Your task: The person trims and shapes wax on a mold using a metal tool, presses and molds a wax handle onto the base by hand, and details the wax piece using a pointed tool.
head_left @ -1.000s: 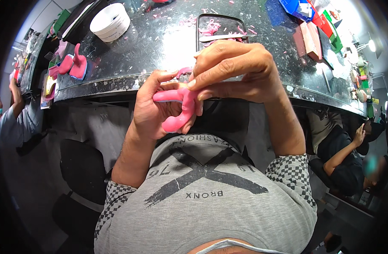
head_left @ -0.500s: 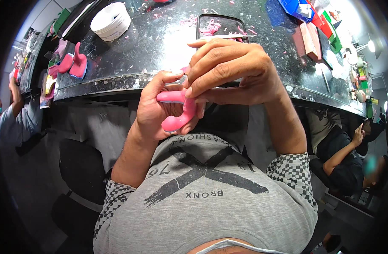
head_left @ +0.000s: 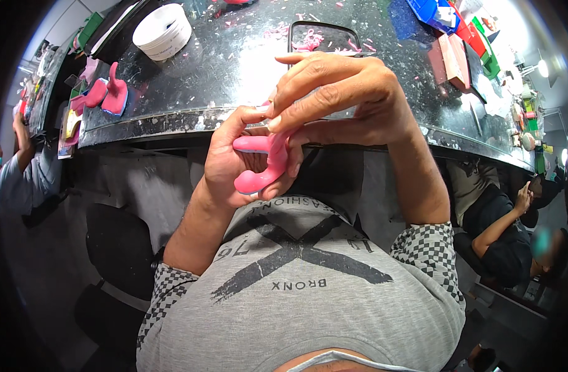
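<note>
Pink horseshoe-shaped piece (head_left: pixel 276 163), open toward nine o'clock; left hand (head_left: pixel 225 162) fingers wrapped round; right hand (head_left: pixel 358 99) fingers at one-o'clock edge, pinch unconfirmed.

The right fingers (head_left: pixel 326 98) hide part of the pink piece (head_left: pixel 275 161).

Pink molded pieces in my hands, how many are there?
1: the curved pink piece, held in your left hand, with your right hand at its upper end. Part is covered, so anything small there may be hidden.
</note>
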